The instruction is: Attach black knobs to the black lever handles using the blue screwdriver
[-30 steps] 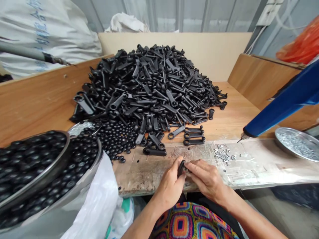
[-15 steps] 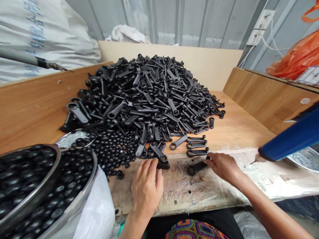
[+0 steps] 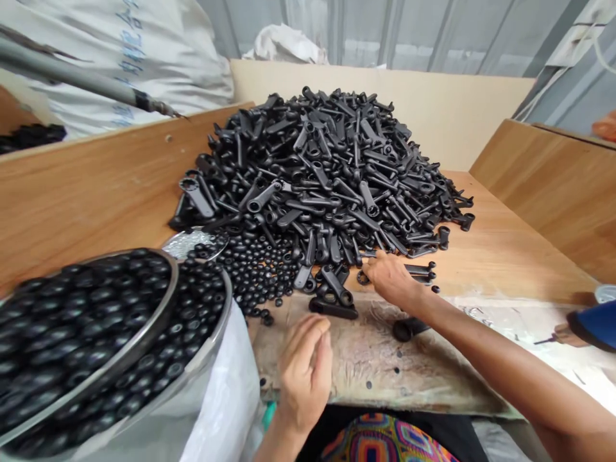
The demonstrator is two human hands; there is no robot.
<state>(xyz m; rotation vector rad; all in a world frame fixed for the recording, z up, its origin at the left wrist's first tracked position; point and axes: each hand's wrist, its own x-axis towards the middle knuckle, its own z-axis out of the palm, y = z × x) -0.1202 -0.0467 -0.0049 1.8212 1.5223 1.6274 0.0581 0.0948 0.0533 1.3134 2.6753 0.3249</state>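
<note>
Black wrench-shaped parts [image 3: 327,167] form a large heap on a wooden bench [image 3: 500,250], with a ring at one end of each part. Individual parts cannot be traced inside the heap, because they overlap and their matt surfaces merge.

Right hand [image 3: 392,279]: positioned at the near edge of the heap, palm down, fingers extended over the parts there. The fingertips are hidden from this view, so it cannot be determined whether anything is clamped. A ring-ended part [image 3: 363,277] lies just beside the index finger.

Left hand [image 3: 305,372]: positioned above the front of the bench, fingers close together. The hand is motion-blurred, and no held item can be made out. A separate black part [image 3: 333,308] lies just ahead of it, apart from the fingers.

A dark part [image 3: 409,329] rests on the bench under the right forearm [image 3: 481,340], partly hidden by it.

Loose black beads [image 3: 255,269] lie between the heap and two steel bowls [image 3: 153,324] of similar beads at lower left. The bowl rims overlap, and the rear bowl is partly hidden. A blue tool [image 3: 597,324] is cut off by the right edge.
</note>
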